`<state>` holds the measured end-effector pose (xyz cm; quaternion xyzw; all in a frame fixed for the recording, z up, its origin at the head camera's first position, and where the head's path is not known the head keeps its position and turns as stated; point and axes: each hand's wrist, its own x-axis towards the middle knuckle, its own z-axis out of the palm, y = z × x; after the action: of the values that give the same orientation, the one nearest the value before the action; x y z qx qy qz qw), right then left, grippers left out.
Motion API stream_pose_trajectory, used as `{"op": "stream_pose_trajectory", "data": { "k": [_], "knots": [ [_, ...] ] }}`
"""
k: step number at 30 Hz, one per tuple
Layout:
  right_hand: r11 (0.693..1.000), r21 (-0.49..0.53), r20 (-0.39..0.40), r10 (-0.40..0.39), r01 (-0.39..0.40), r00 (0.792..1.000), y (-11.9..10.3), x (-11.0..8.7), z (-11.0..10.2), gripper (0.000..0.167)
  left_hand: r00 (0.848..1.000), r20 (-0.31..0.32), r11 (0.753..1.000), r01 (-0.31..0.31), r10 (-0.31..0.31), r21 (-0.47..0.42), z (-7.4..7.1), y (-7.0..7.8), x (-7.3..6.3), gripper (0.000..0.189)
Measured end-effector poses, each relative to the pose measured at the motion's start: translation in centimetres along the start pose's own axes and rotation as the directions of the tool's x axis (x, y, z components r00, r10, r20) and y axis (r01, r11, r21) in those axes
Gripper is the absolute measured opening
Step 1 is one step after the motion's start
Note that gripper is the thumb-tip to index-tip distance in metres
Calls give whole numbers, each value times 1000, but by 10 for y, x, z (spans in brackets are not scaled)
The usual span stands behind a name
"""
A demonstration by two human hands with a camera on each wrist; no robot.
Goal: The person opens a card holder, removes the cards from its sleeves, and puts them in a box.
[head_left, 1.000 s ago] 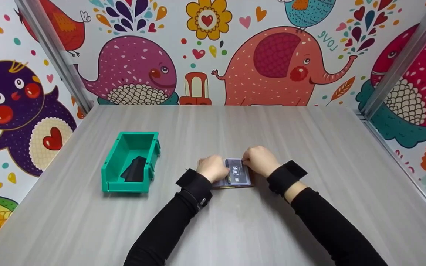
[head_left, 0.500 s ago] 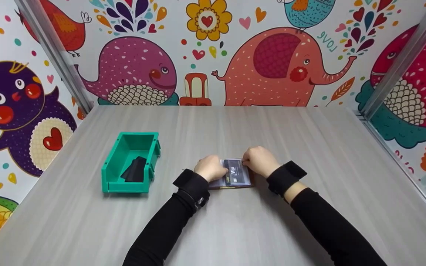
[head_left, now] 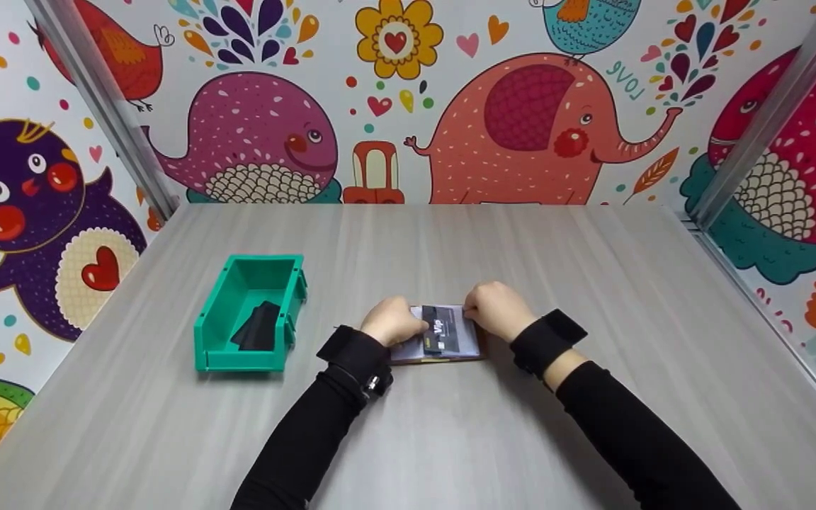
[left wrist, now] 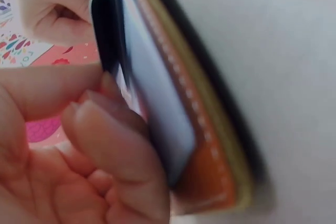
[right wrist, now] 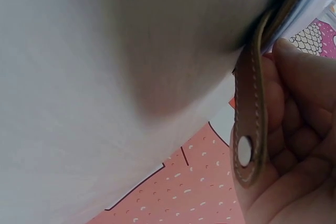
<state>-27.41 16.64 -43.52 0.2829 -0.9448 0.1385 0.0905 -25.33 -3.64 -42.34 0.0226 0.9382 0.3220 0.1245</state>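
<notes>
A card holder lies open on the table, its clear sleeves spread across the middle of the head view. Its brown leather cover with white stitching shows in the left wrist view. A black card marked "Vip" sticks partly out of a sleeve towards the left. My left hand pinches this card by its left edge between thumb and finger. At the upper right corner, my right hand pinches the sleeve edge. A leather strap with a metal snap hangs beside the right fingers in the right wrist view.
A green plastic bin stands to the left on the table, with flat black pieces inside. Patterned wall panels close off the back and sides of the grey table.
My left hand has moved left, drawing the black card with it, so more of the clear sleeve shows at the right. The right hand stays in place at the holder's corner.
</notes>
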Motion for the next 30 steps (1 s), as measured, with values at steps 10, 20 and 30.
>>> {"op": "stream_pose_trajectory", "data": {
  "k": [10,20,30],
  "knots": [
    [999,-14,-12,-29,29,999,2,0,1,5,994,72,960,96,-79,-262,-6,-13,2,21],
    [999,-25,-19,-43,42,999,2,-1,1,4,1000,19,972,25,-21,-233,-17,-16,-3,25],
    [999,-12,-13,-41,41,999,1,-1,1,4,993,-101,997,-71,67,-41,-28,-14,-14,35]
  ]
}}
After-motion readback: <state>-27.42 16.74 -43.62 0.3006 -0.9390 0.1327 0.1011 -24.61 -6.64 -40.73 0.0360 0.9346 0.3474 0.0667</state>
